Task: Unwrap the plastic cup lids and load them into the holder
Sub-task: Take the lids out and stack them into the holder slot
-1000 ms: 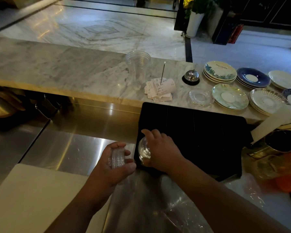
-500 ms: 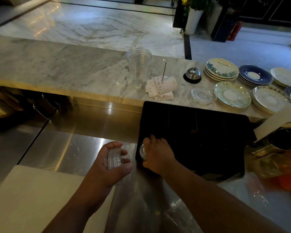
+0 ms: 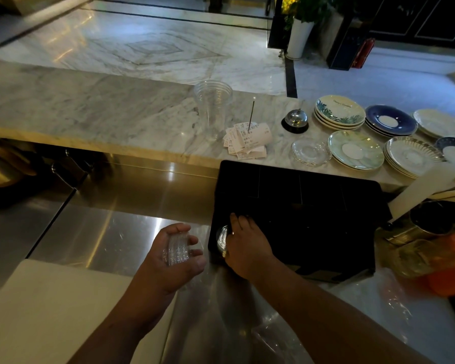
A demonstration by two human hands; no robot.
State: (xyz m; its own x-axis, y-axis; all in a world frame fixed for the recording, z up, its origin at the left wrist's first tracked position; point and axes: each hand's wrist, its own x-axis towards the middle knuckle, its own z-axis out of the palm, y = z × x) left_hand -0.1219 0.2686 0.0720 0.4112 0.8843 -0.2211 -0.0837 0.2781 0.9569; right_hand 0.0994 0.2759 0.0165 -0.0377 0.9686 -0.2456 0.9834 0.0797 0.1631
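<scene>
A dim bar area with a polished marble floor (image 3: 147,46) beyond. A steel counter (image 3: 97,232) sat below a marble ledge (image 3: 90,106) holding clear cups (image 3: 212,106), receipts (image 3: 247,140) and saucers (image 3: 356,149). The left hand (image 3: 174,258), grip curled, held a stack of clear lids (image 3: 178,248). The right hand (image 3: 243,248), grip closed, pressed more lids (image 3: 221,241) into the black holder (image 3: 313,206).

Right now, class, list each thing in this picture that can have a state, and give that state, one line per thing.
Left hand: closed around a stack of clear lids, held above the steel counter.
Right hand: pressing more lids into the black holder at its near left corner.
Clear cups: upright, nested, empty.
Receipts: piled on a spike.
Saucers: stacked, empty.
Plastic wrap: loose on the counter.
</scene>
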